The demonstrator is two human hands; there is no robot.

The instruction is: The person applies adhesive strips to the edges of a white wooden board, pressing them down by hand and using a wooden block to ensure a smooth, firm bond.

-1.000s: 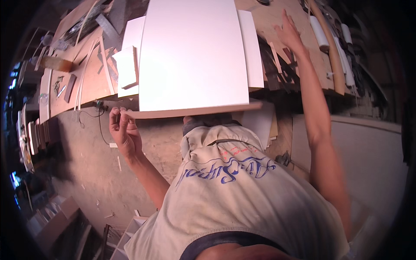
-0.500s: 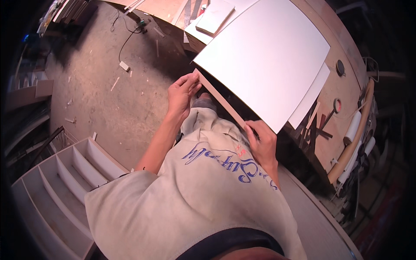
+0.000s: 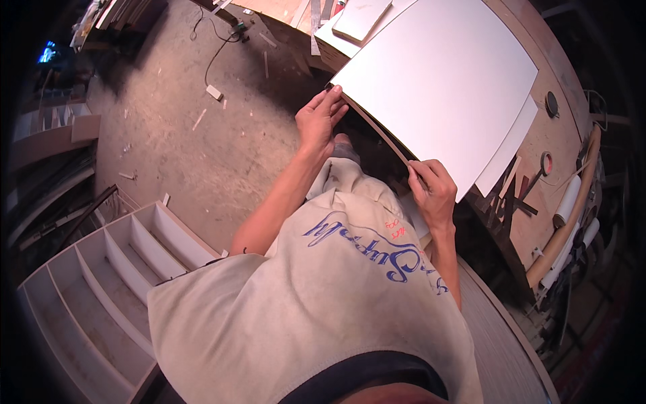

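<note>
Left hand (image 3: 319, 121) is curled, with thumb and fingers closed together on one end of a thin brown strip (image 3: 387, 139). Right hand (image 3: 434, 192) pinches the same strip further along, its fingers folded and closed on it too. I think two places of holding are chosen because so thin a piece would bend or twist in one hand only. It lies alongside the near edge of the white panel (image 3: 444, 81) — very close at the left hand, but whether it touches along all its length, I cannot tell.

The panel lies flat above another white sheet (image 3: 508, 145), on the bench (image 3: 564, 138), with its near edge toward the person, probably so that fingers can reach this edge freely. A white block (image 3: 362, 19) lies beside the panel, perhaps there to be out of the way. Farther right are a black roll (image 3: 552, 104), a tape roll (image 3: 546, 163) and a white roll (image 3: 567, 200).

As for containers, near the left elbow is a shelf unit (image 3: 176, 230) — long narrow compartments facing upward, with thin pale dividers (image 3: 151, 252); inside them I see brownish, stained bottoms.
</note>
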